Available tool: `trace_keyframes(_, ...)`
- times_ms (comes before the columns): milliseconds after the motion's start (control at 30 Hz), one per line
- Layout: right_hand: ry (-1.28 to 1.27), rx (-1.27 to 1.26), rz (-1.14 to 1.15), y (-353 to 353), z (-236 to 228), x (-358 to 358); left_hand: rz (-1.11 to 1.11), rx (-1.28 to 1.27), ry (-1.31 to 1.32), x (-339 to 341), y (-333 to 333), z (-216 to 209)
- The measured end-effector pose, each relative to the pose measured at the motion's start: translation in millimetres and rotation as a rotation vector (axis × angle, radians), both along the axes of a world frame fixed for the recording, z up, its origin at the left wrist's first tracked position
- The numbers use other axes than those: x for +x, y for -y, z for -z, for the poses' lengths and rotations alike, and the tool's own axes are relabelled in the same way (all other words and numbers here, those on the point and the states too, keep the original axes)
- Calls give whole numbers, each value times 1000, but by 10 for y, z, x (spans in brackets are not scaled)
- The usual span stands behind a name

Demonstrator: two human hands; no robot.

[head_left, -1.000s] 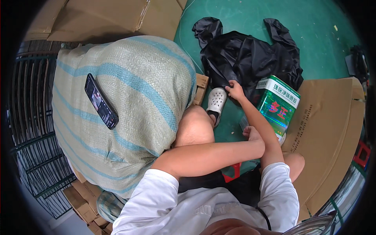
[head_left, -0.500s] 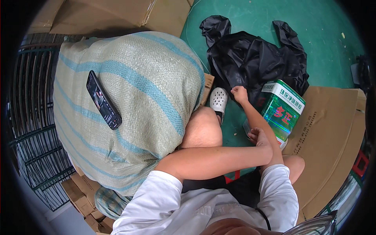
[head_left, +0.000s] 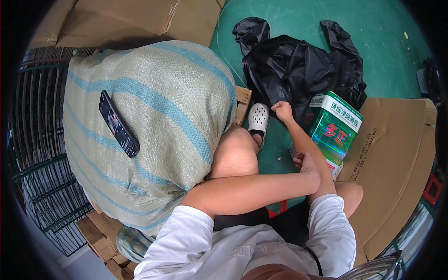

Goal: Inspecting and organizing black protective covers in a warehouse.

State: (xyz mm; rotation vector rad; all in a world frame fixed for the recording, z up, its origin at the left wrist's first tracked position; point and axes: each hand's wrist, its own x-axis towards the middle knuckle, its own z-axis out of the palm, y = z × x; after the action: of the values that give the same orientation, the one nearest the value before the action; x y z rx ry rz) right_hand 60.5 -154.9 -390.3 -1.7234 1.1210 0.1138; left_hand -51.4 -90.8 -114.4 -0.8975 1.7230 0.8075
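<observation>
My right hand (head_left: 282, 111) is closed in a fist at the near edge of a crumpled black plastic bag (head_left: 298, 65) on the floor. Whether anything is pinched in that fist is hidden. Across my body reaches my left arm, and my left hand (head_left: 304, 161) lies against the right forearm with its fingers curled in; nothing shows in them. Just right of my forearms stands a rectangular green and white tin can (head_left: 334, 133), partly covered by the right arm.
A large woven sack (head_left: 163, 102) with blue stripes fills the left side, a black phone (head_left: 119, 124) lying on it. Flattened cardboard (head_left: 389, 163) leans at right; a cardboard box (head_left: 140, 21) stands far left. My white clog (head_left: 258, 117) rests on the green floor (head_left: 382, 46).
The whole view has shifted slightly. My left fingers look a little more curled against the right forearm. The right fist stays by the bag's edge.
</observation>
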Motion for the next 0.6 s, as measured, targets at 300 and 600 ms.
trace_keyframes(300,143,-34,122,-73,-125,156,-84,-62,-15,12,-60,-57)
trace_keyframes(600,7,10,37,27,157,167,-85,-105,34,70,-45,-105)
